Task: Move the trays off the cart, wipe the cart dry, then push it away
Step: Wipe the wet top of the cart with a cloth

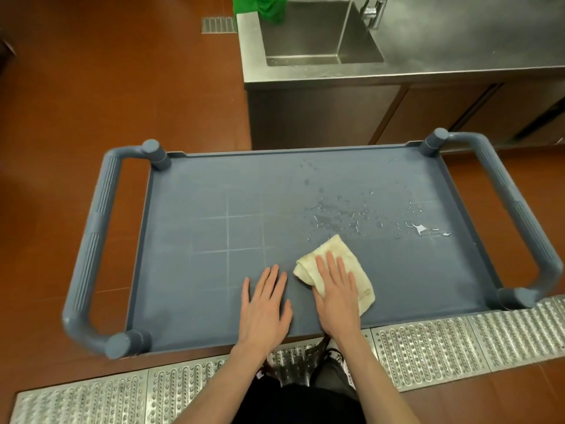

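The blue-grey plastic cart (214,191) stands right in front of me, its flat top bare of trays. Water drops and a small puddle (360,218) lie on the right half of the top. My right hand (336,293) lies flat with straight fingers on a folded cream cloth (328,255) near the front edge, just below the wet patch. My left hand (264,304) rests flat on the cart top beside it, fingers spread, holding nothing.
A steel counter with a sink (308,32) and tap (374,10) stands behind the cart; a green cloth (260,6) hangs at the sink's corner. Looped handles (91,246) (516,209) close both cart ends. A metal floor grate (428,347) runs under my feet on brown tiles.
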Demonstrator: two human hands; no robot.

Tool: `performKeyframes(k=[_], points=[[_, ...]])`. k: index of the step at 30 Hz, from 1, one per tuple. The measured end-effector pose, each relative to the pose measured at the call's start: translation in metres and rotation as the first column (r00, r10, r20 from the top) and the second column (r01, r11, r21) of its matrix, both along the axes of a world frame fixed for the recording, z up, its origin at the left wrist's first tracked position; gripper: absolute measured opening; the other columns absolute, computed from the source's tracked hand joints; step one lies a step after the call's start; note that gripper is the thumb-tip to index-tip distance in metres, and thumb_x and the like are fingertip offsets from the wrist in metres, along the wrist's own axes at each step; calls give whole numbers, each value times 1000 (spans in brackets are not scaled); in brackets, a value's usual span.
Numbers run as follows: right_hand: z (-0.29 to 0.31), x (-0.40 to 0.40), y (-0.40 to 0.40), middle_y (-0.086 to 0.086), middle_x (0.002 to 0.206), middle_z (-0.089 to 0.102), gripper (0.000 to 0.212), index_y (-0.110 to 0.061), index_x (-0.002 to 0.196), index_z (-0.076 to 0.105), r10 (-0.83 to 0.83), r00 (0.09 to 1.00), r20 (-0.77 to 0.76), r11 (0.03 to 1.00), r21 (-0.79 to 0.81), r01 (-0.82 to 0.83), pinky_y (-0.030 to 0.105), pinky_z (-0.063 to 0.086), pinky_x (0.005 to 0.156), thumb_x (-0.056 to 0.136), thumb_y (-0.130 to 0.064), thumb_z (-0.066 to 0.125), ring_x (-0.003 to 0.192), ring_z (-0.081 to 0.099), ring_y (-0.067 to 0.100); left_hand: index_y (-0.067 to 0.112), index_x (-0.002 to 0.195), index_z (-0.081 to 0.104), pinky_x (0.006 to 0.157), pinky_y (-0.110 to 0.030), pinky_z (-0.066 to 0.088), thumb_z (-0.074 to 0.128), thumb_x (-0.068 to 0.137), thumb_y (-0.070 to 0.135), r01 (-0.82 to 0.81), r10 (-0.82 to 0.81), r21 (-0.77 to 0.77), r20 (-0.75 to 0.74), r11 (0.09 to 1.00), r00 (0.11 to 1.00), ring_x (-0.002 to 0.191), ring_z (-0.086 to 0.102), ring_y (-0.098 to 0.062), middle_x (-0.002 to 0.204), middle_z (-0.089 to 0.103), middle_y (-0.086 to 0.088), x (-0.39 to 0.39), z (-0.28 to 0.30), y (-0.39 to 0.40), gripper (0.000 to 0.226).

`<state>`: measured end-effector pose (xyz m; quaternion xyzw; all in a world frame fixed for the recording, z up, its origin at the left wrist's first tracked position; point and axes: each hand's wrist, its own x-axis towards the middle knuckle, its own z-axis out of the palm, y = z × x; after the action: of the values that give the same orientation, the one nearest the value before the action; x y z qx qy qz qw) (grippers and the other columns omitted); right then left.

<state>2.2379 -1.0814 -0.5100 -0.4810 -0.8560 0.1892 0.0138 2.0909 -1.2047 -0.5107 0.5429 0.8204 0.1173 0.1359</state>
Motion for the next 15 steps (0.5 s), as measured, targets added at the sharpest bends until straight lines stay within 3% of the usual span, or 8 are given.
performKeyframes(k=[6, 11, 15], points=[[-4, -3, 0, -2, 172, 21, 69, -25, 165, 24, -15, 999, 33, 1000, 24, 14, 50, 20, 127, 101, -35, 49, 160, 14, 24, 29, 165, 29, 130, -59, 7, 39, 103, 47, -82, 80, -47, -41, 996, 996, 163, 8, -20, 176, 16, 0, -33, 0, -36, 66], [-5, -13, -10, 0, 174, 13, 70, -26, 165, 16, -3, 1000, -5, 1000, -8, 3, 47, 11, 128, 102, -34, 44, 161, 6, 22, 26, 165, 30, 128, -63, 10, 45, 99, 44, -112, 109, -63, -43, 992, 993, 163, 9, -22, 175, 17, -2, -27, 0, -30, 70], [-2, -36, -26, -3, 174, 9, 71, -26, 166, 18, 109, 993, -34, 993, -44, -110, 46, 8, 129, 102, -30, 50, 161, 1, 19, 25, 166, 28, 128, -63, 12, 45, 98, 42, -114, 111, -58, -47, 992, 993, 163, 10, -22, 176, 17, -2, -25, -2, -28, 72]])
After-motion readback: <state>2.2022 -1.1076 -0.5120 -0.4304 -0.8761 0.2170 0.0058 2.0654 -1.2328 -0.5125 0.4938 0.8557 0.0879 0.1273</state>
